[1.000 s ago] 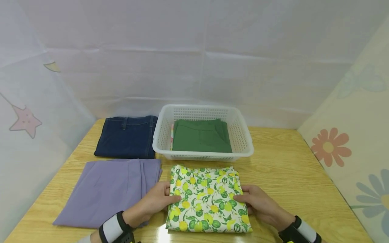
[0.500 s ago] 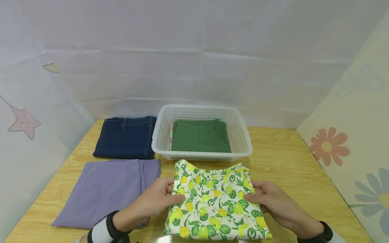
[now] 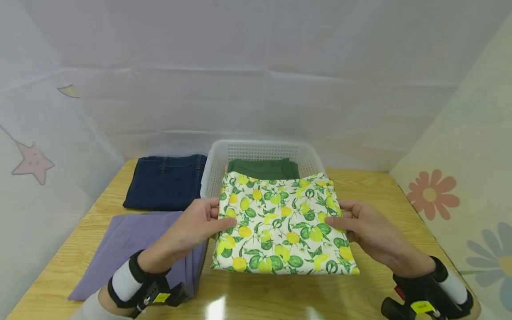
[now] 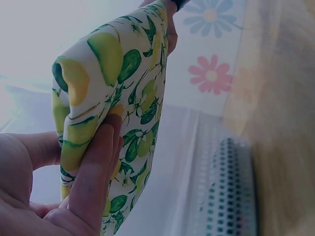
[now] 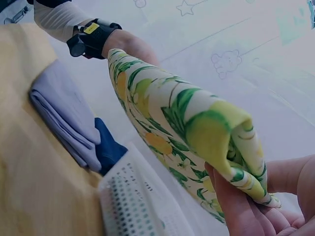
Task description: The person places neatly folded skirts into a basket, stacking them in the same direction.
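Observation:
Both hands hold a folded lemon-print cloth [image 3: 280, 226], white with yellow lemons and green leaves, raised above the table. My left hand [image 3: 200, 224] grips its left edge, thumb on top and fingers underneath. At the opposite edge my right hand [image 3: 370, 229] pinches the fabric the same way. The cloth's far edge overlaps the white plastic basket [image 3: 264, 146] in the head view and hides its front. Inside the basket lies folded green fabric [image 3: 262, 167], partly covered from sight. Both wrist views show the cloth's folded layers between thumb and fingers.
Folded dark blue jeans [image 3: 164, 184] lie left of the basket on the wooden table [image 3: 256, 295]. Nearer, folded purple fabric [image 3: 132, 249] sits below my left forearm. A pale curtain [image 3: 256, 89] closes off the back, and side panels with flower and star prints flank the table.
The lemon-print cloth has been lifted off the table and carried forward in both hands, up to the basket's near side. The basket, jeans and purple fabric have stayed put.

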Demonstrator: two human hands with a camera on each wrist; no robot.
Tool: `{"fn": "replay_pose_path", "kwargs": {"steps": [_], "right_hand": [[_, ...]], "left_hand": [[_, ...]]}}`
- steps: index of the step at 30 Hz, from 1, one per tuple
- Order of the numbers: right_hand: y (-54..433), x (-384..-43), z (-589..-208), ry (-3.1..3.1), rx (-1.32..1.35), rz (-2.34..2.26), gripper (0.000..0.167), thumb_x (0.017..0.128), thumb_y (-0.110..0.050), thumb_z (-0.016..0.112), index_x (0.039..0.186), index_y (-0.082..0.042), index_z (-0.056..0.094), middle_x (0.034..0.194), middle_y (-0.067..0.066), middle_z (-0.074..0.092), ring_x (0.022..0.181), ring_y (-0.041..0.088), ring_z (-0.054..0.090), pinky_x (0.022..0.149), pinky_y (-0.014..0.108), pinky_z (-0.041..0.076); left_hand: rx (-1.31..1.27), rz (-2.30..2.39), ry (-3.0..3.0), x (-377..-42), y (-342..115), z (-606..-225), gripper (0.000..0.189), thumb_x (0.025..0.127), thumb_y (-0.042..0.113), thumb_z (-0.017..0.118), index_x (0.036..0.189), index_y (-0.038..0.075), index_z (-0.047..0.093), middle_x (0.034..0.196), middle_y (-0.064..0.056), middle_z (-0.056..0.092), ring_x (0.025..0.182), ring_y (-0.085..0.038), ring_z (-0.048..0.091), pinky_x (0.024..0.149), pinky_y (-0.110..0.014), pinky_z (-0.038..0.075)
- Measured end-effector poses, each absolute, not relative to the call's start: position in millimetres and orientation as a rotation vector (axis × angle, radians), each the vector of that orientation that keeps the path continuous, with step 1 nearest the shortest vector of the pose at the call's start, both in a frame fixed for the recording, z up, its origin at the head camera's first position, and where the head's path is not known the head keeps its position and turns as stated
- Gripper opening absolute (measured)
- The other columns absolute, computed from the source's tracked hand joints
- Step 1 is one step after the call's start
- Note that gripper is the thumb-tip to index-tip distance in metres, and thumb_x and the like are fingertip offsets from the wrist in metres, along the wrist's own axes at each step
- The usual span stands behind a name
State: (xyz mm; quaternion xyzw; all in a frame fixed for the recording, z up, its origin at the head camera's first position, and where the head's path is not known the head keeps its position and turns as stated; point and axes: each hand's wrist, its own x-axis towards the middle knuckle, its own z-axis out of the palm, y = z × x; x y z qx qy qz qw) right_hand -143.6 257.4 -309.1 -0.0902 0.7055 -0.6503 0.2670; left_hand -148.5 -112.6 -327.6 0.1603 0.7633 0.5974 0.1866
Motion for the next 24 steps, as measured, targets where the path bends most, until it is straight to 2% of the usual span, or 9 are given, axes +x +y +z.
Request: {"fn": "replay_pose_path", "kwargs": {"steps": [2, 3, 4, 6, 8, 10, 16, 20, 24], "right_hand": [[255, -155, -303, 1.935, -0.257, -1.747, 0.058, 0.102, -0.016, 0.056, 0.148, 0.008, 0.031, 0.112, 0.002, 0.075, 0.094, 0.016, 0.074, 0.076, 0.031, 0.061], [254, -161, -299, 1.942, -0.252, -1.747, 0.056, 0.101, -0.016, 0.056, 0.148, 0.006, 0.033, 0.112, 0.002, 0.075, 0.094, 0.016, 0.074, 0.077, 0.031, 0.06], [253, -167, -296, 1.947, -0.256, -1.748, 0.054, 0.102, -0.017, 0.056, 0.147, 0.005, 0.036, 0.111, 0.002, 0.075, 0.095, 0.017, 0.074, 0.078, 0.032, 0.06], [251, -181, -291, 1.968, -0.265, -1.748, 0.051, 0.101, -0.018, 0.057, 0.145, 0.001, 0.04, 0.108, 0.001, 0.075, 0.092, 0.015, 0.073, 0.077, 0.03, 0.06], [249, -194, -285, 1.981, -0.272, -1.759, 0.049, 0.101, -0.019, 0.057, 0.144, 0.001, 0.042, 0.107, 0.0, 0.074, 0.091, 0.014, 0.073, 0.076, 0.03, 0.06], [247, -207, -279, 1.993, -0.27, -1.773, 0.051, 0.101, -0.017, 0.057, 0.145, 0.001, 0.041, 0.107, -0.002, 0.074, 0.091, 0.012, 0.073, 0.077, 0.028, 0.06], [245, -244, -275, 2.032, -0.234, -1.736, 0.058, 0.102, -0.018, 0.056, 0.152, 0.001, 0.032, 0.11, -0.005, 0.073, 0.096, 0.013, 0.073, 0.084, 0.03, 0.059], [246, -265, -285, 2.032, -0.213, -1.714, 0.056, 0.103, -0.018, 0.053, 0.152, -0.001, 0.032, 0.11, -0.006, 0.071, 0.097, 0.011, 0.071, 0.089, 0.031, 0.057], [244, -284, -299, 2.031, -0.186, -1.727, 0.052, 0.103, -0.014, 0.053, 0.15, 0.0, 0.037, 0.107, -0.006, 0.073, 0.094, 0.011, 0.072, 0.086, 0.03, 0.058]], "left_hand": [[0.44, 1.663, 2.212, -159, -113, -321, 0.024, 0.095, 0.021, 0.066, 0.104, 0.001, 0.057, 0.056, 0.006, 0.031, 0.05, -0.01, 0.021, 0.055, -0.024, 0.032], [0.43, 1.667, 2.215, -165, -114, -317, 0.023, 0.096, 0.021, 0.066, 0.107, 0.003, 0.059, 0.057, 0.007, 0.041, 0.051, -0.011, 0.024, 0.056, -0.024, 0.032], [0.425, 1.672, 2.215, -171, -114, -313, 0.023, 0.096, 0.021, 0.065, 0.108, 0.003, 0.059, 0.06, 0.007, 0.051, 0.05, -0.008, 0.032, 0.056, -0.022, 0.036], [0.408, 1.683, 2.198, -184, -115, -306, 0.031, 0.096, 0.021, 0.065, 0.123, 0.005, 0.061, 0.074, 0.002, 0.069, 0.057, -0.007, 0.051, 0.059, -0.022, 0.046], [0.397, 1.679, 2.197, -198, -115, -301, 0.036, 0.097, 0.022, 0.064, 0.13, 0.008, 0.06, 0.091, -0.003, 0.077, 0.072, -0.01, 0.066, 0.068, -0.026, 0.055], [0.385, 1.674, 2.2, -212, -114, -296, 0.036, 0.097, 0.022, 0.064, 0.131, 0.008, 0.06, 0.097, -0.006, 0.077, 0.085, -0.015, 0.073, 0.077, -0.031, 0.059], [0.314, 1.641, 2.226, -248, -109, -291, 0.039, 0.099, 0.02, 0.061, 0.135, 0.008, 0.056, 0.112, -0.011, 0.074, 0.091, -0.015, 0.073, 0.083, -0.037, 0.06], [0.262, 1.602, 2.262, -269, -106, -298, 0.039, 0.099, 0.021, 0.062, 0.135, 0.008, 0.057, 0.106, -0.009, 0.073, 0.095, -0.016, 0.07, 0.086, -0.037, 0.059], [0.23, 1.532, 2.303, -287, -104, -312, 0.034, 0.098, 0.022, 0.062, 0.129, 0.007, 0.061, 0.108, -0.007, 0.07, 0.101, -0.021, 0.067, 0.091, -0.038, 0.057]]}}
